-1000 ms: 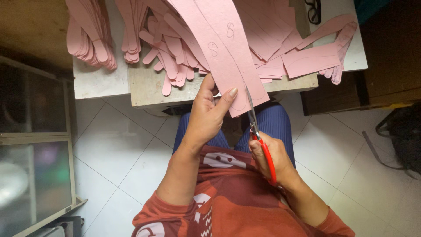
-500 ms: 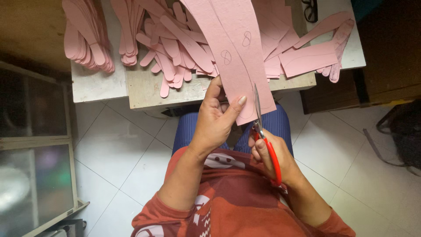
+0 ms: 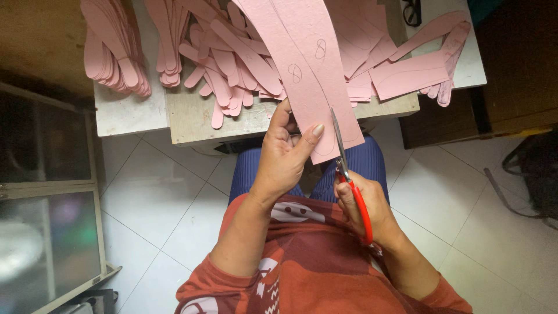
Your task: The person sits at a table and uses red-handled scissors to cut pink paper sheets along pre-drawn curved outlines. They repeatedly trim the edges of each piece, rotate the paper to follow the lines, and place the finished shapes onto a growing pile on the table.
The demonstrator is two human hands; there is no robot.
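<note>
Your left hand [image 3: 285, 157] holds the pink board strip [image 3: 311, 75] by its near end, and that strip is what everything here hinges on: its long axis runs away from you, from the cut end just above your lap up and a little leftward over the tabletop [image 3: 192, 119], so the uncut length lies ahead of both hands rather than to either side. Your left fingers [image 3: 278, 119] are clamped on the strip's left edge, thumb pressed flat on its face with the nail just short of the blade line, the wrist bent back and the forearm rising from your lap. Your right hand [image 3: 366, 203] sits lower and to the right, closed through the red handles of the scissors [image 3: 343, 160], whose blades point up along the strip's own axis and sit inside the board near its right edge; the blades look nearly together, though you cannot tell exactly how far they stand apart. The left hand is the nearer to the strip's middle, while the right meets it only through the steel. Beyond, loose stacks of pink cut shapes [image 3: 116, 52] lie heaped across the tabletop, well apart from both hands.
</note>
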